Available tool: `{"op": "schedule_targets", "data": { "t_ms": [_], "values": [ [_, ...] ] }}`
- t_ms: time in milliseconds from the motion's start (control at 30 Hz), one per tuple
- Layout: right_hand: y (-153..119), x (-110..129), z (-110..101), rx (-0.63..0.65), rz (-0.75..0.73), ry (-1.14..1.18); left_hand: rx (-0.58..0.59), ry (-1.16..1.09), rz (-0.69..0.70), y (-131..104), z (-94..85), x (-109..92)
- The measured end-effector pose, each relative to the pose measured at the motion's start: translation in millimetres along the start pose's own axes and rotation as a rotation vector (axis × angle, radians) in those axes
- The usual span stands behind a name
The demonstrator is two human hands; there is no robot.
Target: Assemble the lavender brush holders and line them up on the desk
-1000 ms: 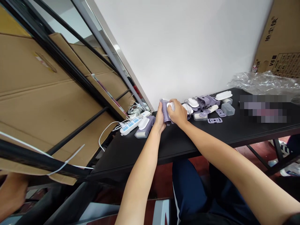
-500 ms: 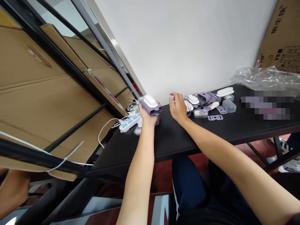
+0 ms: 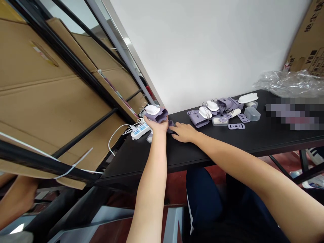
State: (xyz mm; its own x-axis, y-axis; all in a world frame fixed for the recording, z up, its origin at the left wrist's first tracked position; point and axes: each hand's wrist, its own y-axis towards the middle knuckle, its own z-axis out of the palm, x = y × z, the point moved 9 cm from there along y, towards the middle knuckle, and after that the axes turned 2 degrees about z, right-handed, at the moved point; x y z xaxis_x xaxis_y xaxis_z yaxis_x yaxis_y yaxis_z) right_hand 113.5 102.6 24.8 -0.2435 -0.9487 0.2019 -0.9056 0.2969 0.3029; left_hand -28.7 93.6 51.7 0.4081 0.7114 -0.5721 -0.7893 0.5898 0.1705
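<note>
My left hand (image 3: 158, 126) is closed around a purple plastic holder (image 3: 159, 116) with a hollow end, raised above the black table. A white oval cap (image 3: 152, 109) lies on top of this holder. My right hand (image 3: 186, 132) is low over the table with its fingers stretched to the left and slightly apart. Its fingertips reach the edge of another purple piece (image 3: 170, 125), partly hidden behind my left wrist. To the right of that hand, a purple holder (image 3: 198, 120) lies on the table beside white caps (image 3: 205, 112) with thin coiled springs.
A white power strip (image 3: 140, 131) with tangled cords lies at the table's left end. Flat purple plates (image 3: 236, 126), clear plastic boxes (image 3: 252, 114) and crumpled clear wrap (image 3: 291, 84) are farther right. Cardboard behind a black metal frame (image 3: 86, 133) stands on the left. Another person's limb (image 3: 20, 199) shows at lower left.
My right hand has moved left and down from beside the pile to the purple piece near my left wrist. My left hand still holds the purple holder, now turned slightly.
</note>
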Motion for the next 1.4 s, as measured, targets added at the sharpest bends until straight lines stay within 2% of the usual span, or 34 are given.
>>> {"op": "schedule_targets", "data": {
  "t_ms": [67,133,367,467,533,667,800,933,1067,1200,1400],
  "values": [
    [0,1,1,-0.008,0.012,-0.021,0.008,-0.007,-0.001,0,0.1,0],
    [-1,-1,-6,-0.068,0.065,-0.041,0.001,-0.019,-0.002,0,-0.2,0],
    [-9,-10,-51,-0.346,0.22,-0.151,-0.008,-0.037,-0.029,-3,6.0,3],
    [-19,-31,-72,-0.431,0.356,-0.187,-0.021,0.031,-0.06,-4,6.5,9],
    [-29,-49,-84,-0.47,0.458,-0.206,-0.071,0.117,-0.096,-3,1.4,16],
    [-50,-83,-99,-0.495,0.633,-0.174,-0.13,0.301,-0.122,-2,-7.1,29],
    [-61,-105,-100,-0.431,0.741,-0.097,-0.092,0.56,-0.05,-4,-4.2,35],
    [-64,-112,-98,-0.345,0.806,-0.091,-0.011,0.986,0.094,-7,4.4,33],
    [-65,-116,-95,-0.316,0.847,-0.109,0.138,1.419,0.08,-6,7.3,45],
    [-64,-123,-92,-0.352,0.871,-0.094,0.204,1.556,0.038,-5,3.3,52],
    [-62,-135,-84,-0.342,0.927,-0.029,0.244,1.773,0.06,-14,8.3,43]
  ]
}}
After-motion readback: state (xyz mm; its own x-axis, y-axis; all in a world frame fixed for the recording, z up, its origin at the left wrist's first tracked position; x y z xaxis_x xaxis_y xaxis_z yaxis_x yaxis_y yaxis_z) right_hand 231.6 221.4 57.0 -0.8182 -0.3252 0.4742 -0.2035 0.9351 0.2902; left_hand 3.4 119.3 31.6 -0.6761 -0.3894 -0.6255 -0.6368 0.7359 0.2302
